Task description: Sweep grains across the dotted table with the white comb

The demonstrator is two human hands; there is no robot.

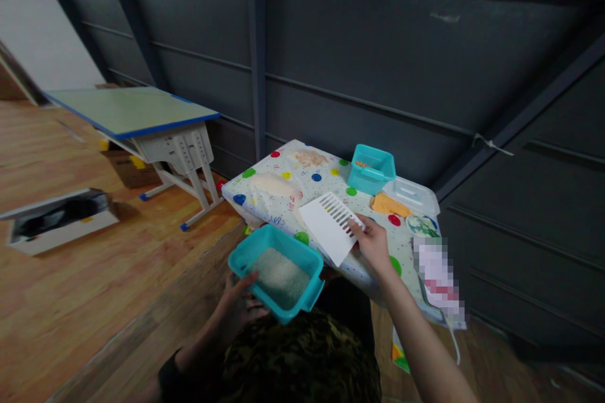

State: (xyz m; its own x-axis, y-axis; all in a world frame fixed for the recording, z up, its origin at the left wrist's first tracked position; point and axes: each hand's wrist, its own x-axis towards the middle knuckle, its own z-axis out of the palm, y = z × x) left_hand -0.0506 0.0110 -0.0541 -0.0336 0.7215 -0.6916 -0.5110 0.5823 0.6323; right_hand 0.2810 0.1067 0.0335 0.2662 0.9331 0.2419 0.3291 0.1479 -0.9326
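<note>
My left hand (239, 302) grips the near left side of a teal plastic box (311, 295), held tilted in front of the table's near edge. Pale, rice-like grains (276, 274) lie inside it. In my right hand (371, 242), thumb on top, is a flat white slotted scraper (321, 227), held over the near part of the table. A heap of whitish grains (274, 186) lies just beyond the scraper, and a spread of tan pieces (309, 158) lies farther back. The exact kind of the grains is too small to tell.
The table (316, 192) has a dotted cover. A second teal box (373, 179) holding orange-tan pieces stands at its back right, near a clear lid (413, 195), an orange cloth (390, 206) and a blurred-out item (437, 277). A dark panelled wall (354, 44) stands behind; a desk (132, 110) is left.
</note>
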